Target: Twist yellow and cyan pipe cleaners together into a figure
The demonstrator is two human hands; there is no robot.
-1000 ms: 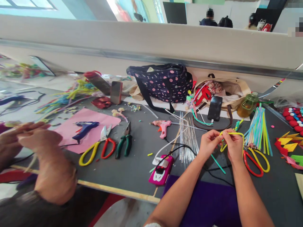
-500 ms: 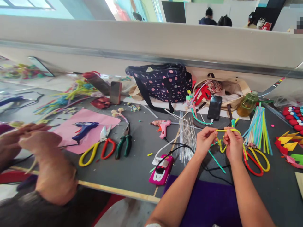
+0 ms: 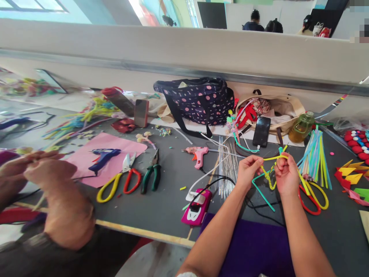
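A yellow pipe cleaner (image 3: 271,158) stretches between my two hands, with a twisted yellow length hanging below it in a loop. Its left part is pinched by the thumb and fingertips of my left hand (image 3: 248,173). My right hand (image 3: 287,177) grips the other side with curled fingers, and a straight end runs down behind that hand to the right. Under the hands, a bent teal pipe cleaner (image 3: 264,196) rests on the table. Beside my right hand lie scissors (image 3: 319,196) with red and yellow handles, next to a bundle of pastel pipe cleaners (image 3: 316,154).
A pink glue gun (image 3: 198,155), metal wires (image 3: 226,169) and a magenta device (image 3: 197,209) lie left of my hands. Behind stand bags (image 3: 201,102), a phone (image 3: 261,130) and a bottle (image 3: 301,127). A co-worker's hands (image 3: 47,169) are at far left, near pliers (image 3: 152,177).
My right hand has shifted slightly right and its fingers have curled in more. The yellow strand between my hands now slants up to the right. The co-worker's hands have hardly moved.
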